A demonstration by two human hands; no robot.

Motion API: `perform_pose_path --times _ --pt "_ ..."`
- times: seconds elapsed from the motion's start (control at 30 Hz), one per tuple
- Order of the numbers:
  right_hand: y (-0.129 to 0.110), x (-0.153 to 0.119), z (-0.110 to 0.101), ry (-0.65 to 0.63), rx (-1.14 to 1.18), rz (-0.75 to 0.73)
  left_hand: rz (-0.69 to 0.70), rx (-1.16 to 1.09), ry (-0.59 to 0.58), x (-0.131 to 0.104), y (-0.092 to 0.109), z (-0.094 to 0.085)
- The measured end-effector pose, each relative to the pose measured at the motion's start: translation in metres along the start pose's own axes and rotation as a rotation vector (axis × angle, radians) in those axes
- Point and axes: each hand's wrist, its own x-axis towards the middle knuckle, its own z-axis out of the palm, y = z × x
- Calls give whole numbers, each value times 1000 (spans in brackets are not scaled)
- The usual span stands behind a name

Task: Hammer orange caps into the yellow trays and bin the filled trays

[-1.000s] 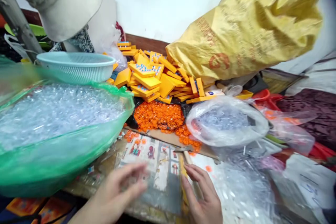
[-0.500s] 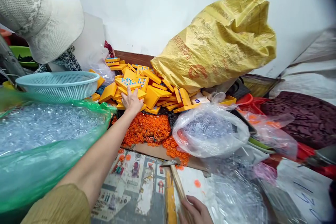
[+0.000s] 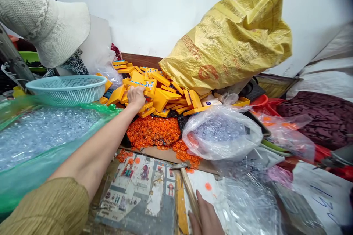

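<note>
My left hand reaches into a heap of yellow flat boxes, its fingers curled over one yellow box with blue marks. My right hand is at the bottom, wrapped round the wooden handle of a hammer, whose metal head lies over the board's far edge. Under the hammer lie a worn printed board and a yellow strip. Small orange rings are piled just in front of the boxes.
At left are a green bag of clear pieces and a light-blue basket. A white bag of clear pieces stands right of the rings. Behind leans a yellow sack. A person in a white hat is at far left.
My left hand has closed over a yellow box and tilted it up. My right hand remains on the hammer handle. The view has shifted slightly.
</note>
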Motion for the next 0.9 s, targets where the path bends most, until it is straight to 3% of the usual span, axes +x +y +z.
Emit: perform_pose_path --times 0.17,0.27,0.37,0.4,0.47,0.57,0.63,0.7,0.73,0.83,0.9 --pt "3 11 -19 -136 120 110 -30 -42 136 4 2 -14" --pt "8 23 -36 -305 200 188 -58 -404 190 -7 10 -18" --pt "1 31 -52 -333 310 281 -143 -855 145 -46 18 -27" --pt "-6 31 -56 -312 360 346 -200 -989 73 -66 19 -30" --pt "-24 30 -64 -266 485 535 -376 -1142 -272 -114 17 -34" --pt "-53 29 -72 -235 674 774 -665 -1099 -830 -188 4 -30" --pt "-67 30 -71 -227 723 822 -732 -1061 -1028 -225 -5 -22" --pt "-75 31 -65 -223 689 798 -659 -978 -1070 -246 -12 -15" --pt "-77 32 -60 -230 660 755 -554 -878 -1035 -250 -14 -13" --pt "-75 33 -47 -287 538 598 -78 -425 -760 -238 -16 -10" --pt "-73 33 -42 -332 487 544 164 -222 -590 -219 -16 -2"
